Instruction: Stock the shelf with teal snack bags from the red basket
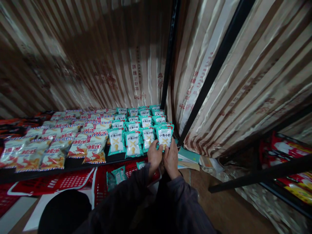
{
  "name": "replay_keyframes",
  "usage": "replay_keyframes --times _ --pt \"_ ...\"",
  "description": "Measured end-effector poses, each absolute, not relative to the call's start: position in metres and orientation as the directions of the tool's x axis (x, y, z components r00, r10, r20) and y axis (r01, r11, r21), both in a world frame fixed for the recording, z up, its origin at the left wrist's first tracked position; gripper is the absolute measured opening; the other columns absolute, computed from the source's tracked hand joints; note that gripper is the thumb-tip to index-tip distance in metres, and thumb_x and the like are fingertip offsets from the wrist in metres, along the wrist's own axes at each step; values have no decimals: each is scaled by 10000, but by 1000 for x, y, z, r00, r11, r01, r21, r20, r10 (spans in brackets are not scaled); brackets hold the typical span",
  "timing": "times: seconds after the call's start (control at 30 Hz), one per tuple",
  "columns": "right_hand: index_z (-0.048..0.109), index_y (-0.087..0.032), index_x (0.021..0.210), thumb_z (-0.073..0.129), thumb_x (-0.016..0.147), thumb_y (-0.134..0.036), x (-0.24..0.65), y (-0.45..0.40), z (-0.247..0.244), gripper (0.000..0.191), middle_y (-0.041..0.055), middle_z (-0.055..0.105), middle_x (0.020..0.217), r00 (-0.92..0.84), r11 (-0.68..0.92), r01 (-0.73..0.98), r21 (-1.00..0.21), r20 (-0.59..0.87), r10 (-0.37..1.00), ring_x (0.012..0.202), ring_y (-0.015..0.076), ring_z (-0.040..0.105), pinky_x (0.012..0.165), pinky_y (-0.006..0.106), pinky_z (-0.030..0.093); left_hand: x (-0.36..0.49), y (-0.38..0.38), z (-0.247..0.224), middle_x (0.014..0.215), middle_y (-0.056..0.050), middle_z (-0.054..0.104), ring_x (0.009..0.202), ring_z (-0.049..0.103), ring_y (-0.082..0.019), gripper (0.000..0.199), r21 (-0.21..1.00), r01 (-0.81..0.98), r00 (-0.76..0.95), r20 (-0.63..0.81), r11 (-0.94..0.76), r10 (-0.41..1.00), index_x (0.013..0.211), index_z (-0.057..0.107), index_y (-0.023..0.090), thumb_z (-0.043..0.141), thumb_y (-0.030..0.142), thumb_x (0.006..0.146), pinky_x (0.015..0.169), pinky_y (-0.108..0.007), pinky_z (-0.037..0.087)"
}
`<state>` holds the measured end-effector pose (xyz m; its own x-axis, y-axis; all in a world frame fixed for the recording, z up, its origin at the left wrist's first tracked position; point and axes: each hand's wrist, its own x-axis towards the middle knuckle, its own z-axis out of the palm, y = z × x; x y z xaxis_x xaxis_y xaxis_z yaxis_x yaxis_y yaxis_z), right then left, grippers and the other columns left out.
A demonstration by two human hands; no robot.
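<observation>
Both my hands are on a teal-and-white snack bag [164, 134] at the right front end of the shelf. My left hand [154, 155] grips its lower left corner, and my right hand [171, 159] closes round its lower right side. The bag stands upright, its printed front facing me. Left of it, matching teal snack bags [133, 143] stand in rows, the closest one almost touching my left fingers. More teal bags [120, 175] lie in a red basket [101, 182] below the shelf edge, partly behind my left sleeve.
White-and-orange snack bags [96, 148] fill the shelf's middle, with dark packets [21, 126] further left. A black post [207, 74] slants down close to my right hand. Patterned curtains [109, 58] hang behind. Papers [188, 156] lie on the floor; red packets [280, 146] sit far right.
</observation>
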<state>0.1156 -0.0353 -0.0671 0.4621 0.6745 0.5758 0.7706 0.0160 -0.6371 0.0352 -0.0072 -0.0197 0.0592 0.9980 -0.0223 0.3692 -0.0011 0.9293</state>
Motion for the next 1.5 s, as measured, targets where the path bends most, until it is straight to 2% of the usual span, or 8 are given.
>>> replay_keyframes --times 0.23,0.43,0.63,0.87,1.03,1.27,1.4,1.5 --pt "259 -109 1468 282 935 -245 121 -25 -79 550 203 475 1391 414 3 827 -562 614 671 1315 282 420 1044 516 376 40 -1 -15 1170 -112 678 1070 633 -218 355 879 477 99 -34 -17 995 1183 607 164 552 218 837 963 -348 460" --pt "270 -79 1467 303 930 -246 122 -26 -75 564 215 466 1407 396 -23 838 -546 578 713 1341 288 392 1059 498 375 39 -5 0 1187 -158 662 1087 623 -241 356 811 585 103 -64 -8 993 1193 592 104 515 227 869 953 -340 452" --pt "273 -80 1466 324 907 -271 128 -22 -75 593 207 442 1429 455 -2 752 -659 517 725 1353 285 376 1084 509 351 45 -7 9 1200 -135 664 1117 616 -234 347 785 619 126 -58 -33 990 1207 585 139 506 220 879 968 -330 443" --pt "259 -81 1465 319 909 -403 130 -15 -78 645 205 381 1475 552 38 554 -832 401 731 1376 292 345 1112 516 298 47 -8 16 1239 -183 637 1167 594 -265 452 787 616 198 -111 -35 974 1324 499 77 472 206 891 999 -336 427" --pt "234 -85 1473 339 909 -413 130 -14 -73 661 218 365 1481 538 98 537 -838 429 726 1368 300 347 1100 524 309 48 -8 19 1284 -197 604 1213 559 -283 459 832 552 251 -106 -53 962 1323 493 84 461 260 900 1026 -355 400" --pt "213 -173 1486 338 880 -289 130 -7 -74 629 151 373 1478 557 66 571 -818 445 701 1365 267 341 1104 494 313 50 -9 24 1327 -206 567 1207 561 -295 505 889 451 326 -83 -78 942 1350 443 88 457 252 873 1023 -382 409" --pt "206 -178 1484 324 884 -264 128 -5 -75 617 149 346 1493 545 69 592 -803 462 700 1374 262 323 1115 485 295 53 -9 29 1341 -190 562 1223 552 -279 596 882 470 280 -109 -37 954 1401 367 92 498 242 839 1032 -354 405" --pt "185 -176 1488 341 880 -245 127 -7 -74 632 152 361 1483 542 46 621 -783 471 696 1366 260 337 1111 481 301 55 -9 32 1359 -209 539 1246 534 -278 579 855 517 284 -140 -28 949 1400 354 61 462 218 853 1044 -345 390"
